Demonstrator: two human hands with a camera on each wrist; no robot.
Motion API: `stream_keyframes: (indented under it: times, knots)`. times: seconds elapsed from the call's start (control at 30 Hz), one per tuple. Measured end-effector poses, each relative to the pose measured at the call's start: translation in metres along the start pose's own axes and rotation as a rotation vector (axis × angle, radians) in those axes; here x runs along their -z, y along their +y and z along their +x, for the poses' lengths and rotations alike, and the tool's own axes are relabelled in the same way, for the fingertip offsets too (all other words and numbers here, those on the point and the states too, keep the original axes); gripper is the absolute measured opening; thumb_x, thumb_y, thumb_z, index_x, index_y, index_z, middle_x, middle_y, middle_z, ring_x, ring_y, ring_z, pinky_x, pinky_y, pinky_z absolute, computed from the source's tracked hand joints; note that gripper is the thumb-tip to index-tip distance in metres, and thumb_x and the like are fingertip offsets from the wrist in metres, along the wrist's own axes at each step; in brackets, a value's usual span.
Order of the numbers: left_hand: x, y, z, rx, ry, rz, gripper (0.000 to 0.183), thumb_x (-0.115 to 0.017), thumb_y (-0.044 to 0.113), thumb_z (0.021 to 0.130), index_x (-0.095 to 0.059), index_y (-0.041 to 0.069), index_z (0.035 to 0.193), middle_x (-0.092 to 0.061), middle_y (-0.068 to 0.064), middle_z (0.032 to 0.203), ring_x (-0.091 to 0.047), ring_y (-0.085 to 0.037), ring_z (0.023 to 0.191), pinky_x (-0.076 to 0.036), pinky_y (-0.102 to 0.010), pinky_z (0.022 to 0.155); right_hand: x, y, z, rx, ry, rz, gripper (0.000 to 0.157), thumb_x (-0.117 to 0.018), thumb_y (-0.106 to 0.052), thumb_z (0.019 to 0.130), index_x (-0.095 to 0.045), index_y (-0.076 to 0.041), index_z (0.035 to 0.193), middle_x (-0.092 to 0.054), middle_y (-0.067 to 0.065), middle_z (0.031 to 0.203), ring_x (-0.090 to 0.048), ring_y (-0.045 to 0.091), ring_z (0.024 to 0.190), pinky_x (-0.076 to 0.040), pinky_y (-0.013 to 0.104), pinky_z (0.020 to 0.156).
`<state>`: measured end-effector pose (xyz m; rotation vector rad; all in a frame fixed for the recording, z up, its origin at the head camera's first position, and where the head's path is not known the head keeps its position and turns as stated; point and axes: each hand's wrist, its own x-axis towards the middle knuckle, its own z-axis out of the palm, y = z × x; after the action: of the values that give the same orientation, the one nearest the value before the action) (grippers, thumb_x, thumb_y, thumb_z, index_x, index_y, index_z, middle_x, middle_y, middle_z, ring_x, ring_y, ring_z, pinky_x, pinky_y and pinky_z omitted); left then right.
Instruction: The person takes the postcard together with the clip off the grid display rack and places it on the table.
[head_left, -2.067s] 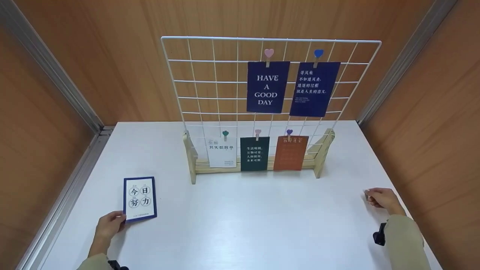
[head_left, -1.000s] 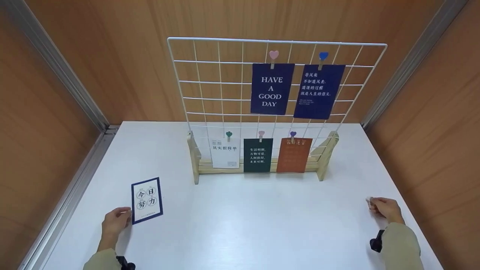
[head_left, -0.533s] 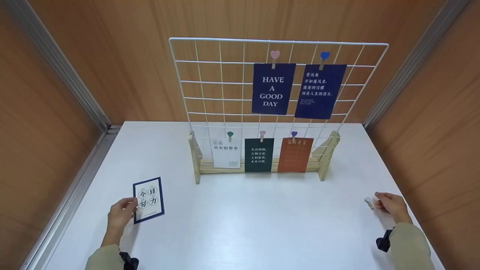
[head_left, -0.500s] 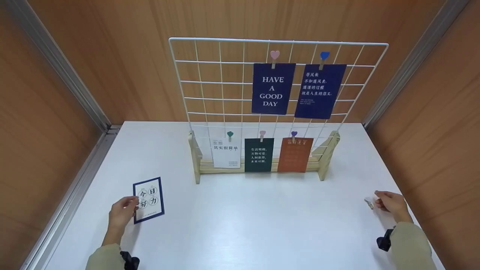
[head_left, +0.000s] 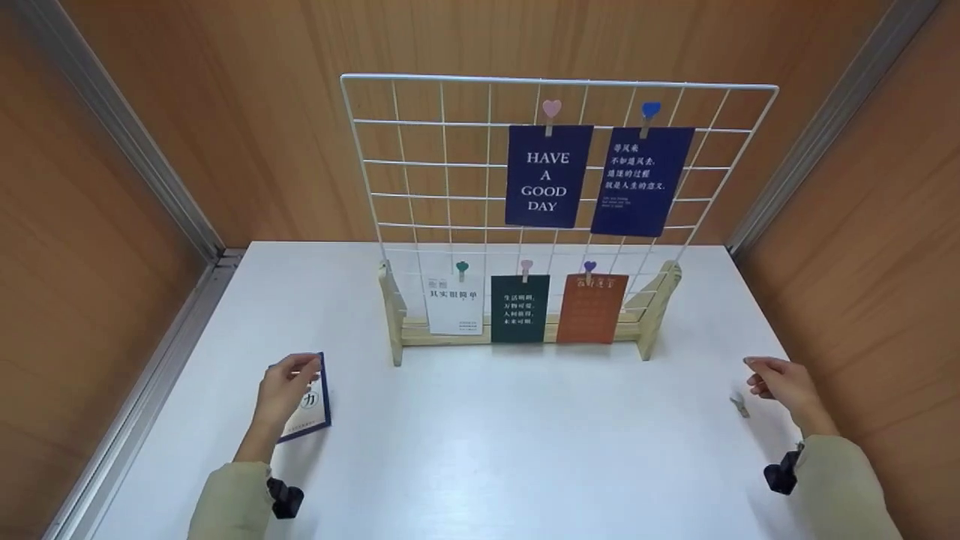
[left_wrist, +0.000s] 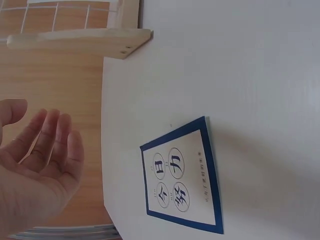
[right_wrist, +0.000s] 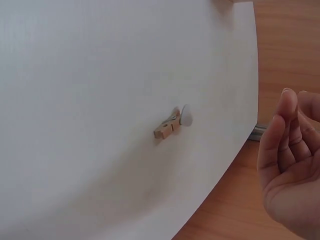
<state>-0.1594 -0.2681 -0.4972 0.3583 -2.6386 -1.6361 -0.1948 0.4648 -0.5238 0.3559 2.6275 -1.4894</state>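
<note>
My left hand (head_left: pixel 282 396) hovers over the blue-bordered white card (left_wrist: pixel 193 187), with loosely bent fingers and nothing held. In the head view it hides much of that card, which lies on the white table at the left. On the right lies a small wooden clothespin (right_wrist: pixel 169 127) with a pale round end. My right hand (head_left: pixel 785 390) is raised just beyond the clothespin, its fingers loosely bent and holding nothing. The right wrist view shows a gap between hand and clothespin.
A white wire grid (head_left: pixel 420 163) stands in a wooden base (head_left: pixel 442 340) at the back. Pegged to it are two blue cards, a white card (head_left: pixel 454 311), a green card (head_left: pixel 519 309) and an orange card (head_left: pixel 591 309). Wood panels (head_left: pixel 862 300) wall the table in.
The left hand has let go of the blue-bordered card and moved up and right over it. The right hand has released the clothespin onto the table and risen away from it.
</note>
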Motion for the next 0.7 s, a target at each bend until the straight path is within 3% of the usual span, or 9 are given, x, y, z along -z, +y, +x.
stream_keyframes:
  times: [0.07, 0.1, 0.2, 0.3, 0.33, 0.47, 0.7]
  knots:
    - [-0.002, 0.013, -0.006, -0.051, -0.01, -0.015, 0.041, -0.045, 0.03, 0.092, -0.05, -0.004, 0.116, -0.053, -0.02, 0.109, -0.052, -0.028, 0.097, -0.045, -0.034, 0.08, -0.002, -0.031, -0.02, 0.016, -0.019, 0.022, 0.053, -0.049, -0.034, 0.09, -0.046, 0.011, 0.117, -0.057, 0.004, 0.076, -0.056, 0.012, 0.065, -0.049, 0.022, 0.064]
    - [-0.002, 0.016, -0.007, -0.074, -0.014, -0.019, 0.042, -0.046, 0.031, 0.092, -0.05, -0.004, 0.115, -0.054, -0.02, 0.108, -0.053, -0.027, 0.096, -0.045, -0.033, 0.079, -0.001, -0.023, -0.015, 0.062, -0.047, 0.092, 0.051, -0.05, -0.036, 0.089, -0.05, 0.008, 0.115, -0.056, 0.002, 0.074, -0.055, 0.011, 0.063, -0.049, 0.021, 0.063]
    - [-0.005, 0.015, -0.004, -0.144, -0.031, -0.084, 0.042, -0.049, 0.033, 0.09, -0.053, -0.003, 0.112, -0.056, -0.019, 0.104, -0.054, -0.025, 0.093, -0.046, -0.033, 0.076, 0.0, -0.027, -0.016, 0.092, -0.06, 0.113, 0.049, -0.052, -0.038, 0.087, -0.054, 0.004, 0.112, -0.056, 0.002, 0.073, -0.056, 0.011, 0.063, -0.049, 0.02, 0.063]
    - [-0.008, 0.019, -0.005, -0.17, -0.038, -0.107, 0.042, -0.05, 0.034, 0.09, -0.053, -0.003, 0.111, -0.056, -0.019, 0.102, -0.055, -0.025, 0.092, -0.045, -0.038, 0.078, -0.001, -0.033, -0.018, 0.113, -0.053, 0.103, 0.045, -0.051, -0.036, 0.088, -0.055, 0.004, 0.11, -0.057, 0.003, 0.073, -0.056, 0.012, 0.062, -0.049, 0.02, 0.062]
    - [-0.009, 0.021, -0.004, -0.165, -0.038, -0.109, 0.041, -0.05, 0.033, 0.089, -0.054, -0.002, 0.11, -0.056, -0.018, 0.102, -0.055, -0.025, 0.092, -0.045, -0.038, 0.079, -0.003, -0.047, -0.026, 0.084, -0.025, 0.034, 0.047, -0.05, -0.034, 0.089, -0.051, 0.007, 0.112, -0.057, 0.005, 0.074, -0.057, 0.013, 0.064, -0.049, 0.021, 0.063]
    - [-0.014, 0.033, -0.007, -0.126, -0.039, -0.065, 0.037, -0.048, 0.028, 0.091, -0.053, -0.002, 0.112, -0.056, -0.017, 0.104, -0.054, -0.026, 0.094, -0.044, -0.037, 0.081, -0.005, -0.056, -0.029, 0.116, -0.015, 0.013, 0.047, -0.049, -0.031, 0.09, -0.049, 0.01, 0.113, -0.058, 0.009, 0.076, -0.057, 0.015, 0.064, -0.049, 0.022, 0.063]
    - [-0.019, 0.044, -0.009, -0.139, -0.065, -0.07, 0.029, -0.047, 0.019, 0.092, -0.053, -0.002, 0.112, -0.057, -0.016, 0.103, -0.054, -0.024, 0.093, -0.045, -0.029, 0.077, -0.005, -0.057, -0.021, 0.24, -0.07, 0.106, 0.039, -0.055, -0.03, 0.087, -0.057, 0.003, 0.107, -0.057, 0.006, 0.07, -0.056, 0.012, 0.059, -0.049, 0.021, 0.059]
